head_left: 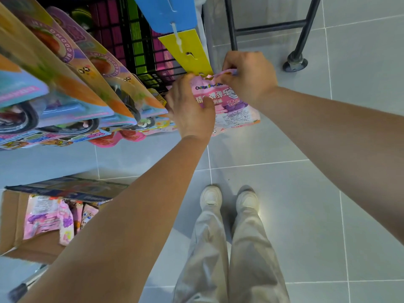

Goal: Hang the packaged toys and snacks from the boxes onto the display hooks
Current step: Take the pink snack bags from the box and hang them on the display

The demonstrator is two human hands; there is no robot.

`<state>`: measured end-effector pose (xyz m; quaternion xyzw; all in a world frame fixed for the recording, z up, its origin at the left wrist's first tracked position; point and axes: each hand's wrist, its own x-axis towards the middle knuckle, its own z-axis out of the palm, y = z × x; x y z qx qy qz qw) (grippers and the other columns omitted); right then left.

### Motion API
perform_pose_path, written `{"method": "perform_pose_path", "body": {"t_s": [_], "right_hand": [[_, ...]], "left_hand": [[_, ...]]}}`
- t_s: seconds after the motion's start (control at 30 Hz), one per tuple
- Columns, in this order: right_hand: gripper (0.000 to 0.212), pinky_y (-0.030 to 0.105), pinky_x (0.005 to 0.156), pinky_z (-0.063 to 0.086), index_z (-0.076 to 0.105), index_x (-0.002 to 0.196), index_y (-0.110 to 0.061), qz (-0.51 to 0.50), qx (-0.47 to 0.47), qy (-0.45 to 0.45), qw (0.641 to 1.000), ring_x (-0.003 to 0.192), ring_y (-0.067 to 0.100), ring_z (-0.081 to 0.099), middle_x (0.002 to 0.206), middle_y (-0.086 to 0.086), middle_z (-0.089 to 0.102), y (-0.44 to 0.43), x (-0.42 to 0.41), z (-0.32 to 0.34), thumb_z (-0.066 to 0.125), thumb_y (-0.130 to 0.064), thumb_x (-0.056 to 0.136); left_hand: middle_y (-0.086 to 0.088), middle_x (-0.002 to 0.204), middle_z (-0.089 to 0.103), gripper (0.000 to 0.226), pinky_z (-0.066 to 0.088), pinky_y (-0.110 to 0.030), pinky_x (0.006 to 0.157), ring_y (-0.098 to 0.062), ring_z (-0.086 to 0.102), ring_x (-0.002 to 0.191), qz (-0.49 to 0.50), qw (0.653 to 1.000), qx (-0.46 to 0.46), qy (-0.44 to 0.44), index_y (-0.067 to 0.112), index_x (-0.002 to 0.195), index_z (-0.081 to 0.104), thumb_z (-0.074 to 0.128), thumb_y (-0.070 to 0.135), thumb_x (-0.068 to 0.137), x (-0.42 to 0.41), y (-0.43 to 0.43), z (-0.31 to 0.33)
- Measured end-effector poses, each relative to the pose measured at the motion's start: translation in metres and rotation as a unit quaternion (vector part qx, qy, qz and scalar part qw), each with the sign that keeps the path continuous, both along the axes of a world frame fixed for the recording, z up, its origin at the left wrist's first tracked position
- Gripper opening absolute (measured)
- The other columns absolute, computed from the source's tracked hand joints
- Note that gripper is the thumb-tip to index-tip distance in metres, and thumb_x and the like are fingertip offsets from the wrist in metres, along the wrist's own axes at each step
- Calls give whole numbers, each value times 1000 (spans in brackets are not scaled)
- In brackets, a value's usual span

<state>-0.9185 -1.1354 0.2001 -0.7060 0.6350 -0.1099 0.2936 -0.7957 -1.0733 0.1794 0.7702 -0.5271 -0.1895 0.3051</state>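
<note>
A pink snack packet [231,106] with purple print hangs just under a yellow hanging strip [190,53]. My left hand [190,108] grips the packet's left side, thumb across its front. My right hand [247,75] pinches the packet's top edge close to the strip's lowest hook. Above the yellow strip a blue strip [168,12] hangs on the same rack. An open cardboard box [13,217] on the floor at lower left holds several more pink packets [46,217].
Carded toy packs [72,84] hang in rows on the left, over a black wire rack [140,40]. A black metal stand with a round foot [295,62] is at upper right. My feet in pale shoes [229,200] stand on grey floor tiles.
</note>
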Motion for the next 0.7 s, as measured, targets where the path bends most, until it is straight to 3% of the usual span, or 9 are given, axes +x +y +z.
{"method": "perform_pose_path", "body": {"t_s": [0.2,0.33,0.43,0.6,0.7], "right_hand": [[14,30,68,43,70,89,-10,102,63,26,992,87,27,60,92,11,68,-1,-2,-4,69,-20,81],[15,26,65,33,69,88,-12,75,38,12,996,79,21,55,88,8,68,2,-2,-2,68,-26,82],[18,28,65,35,69,88,-13,49,18,0,999,78,22,54,87,9,68,-1,-4,0,68,-30,82],[21,29,65,37,69,93,-15,24,-14,-3,1000,80,23,55,91,10,68,-7,-1,1,63,-33,84],[24,29,69,40,69,93,-15,-5,-26,-7,1000,91,25,60,94,9,69,-6,2,-1,61,-36,84]], "left_hand": [[-8,115,57,53,24,-35,93,-30,46,112,-23,997,61,-48,15,125,53,64,19,72,-3,3,-4],[-8,115,56,60,27,-37,90,-30,46,112,-13,997,56,-46,19,124,55,60,8,64,-4,6,-2],[-6,115,54,60,27,-32,83,-29,47,109,-5,997,58,-45,20,115,58,55,0,59,-1,1,1],[-9,106,54,48,36,-35,83,-31,48,103,-35,996,58,-54,17,103,61,53,7,57,10,-5,3],[-9,109,52,47,32,-30,78,-31,44,105,-64,993,85,-53,17,108,59,52,10,62,12,-7,5]]}}
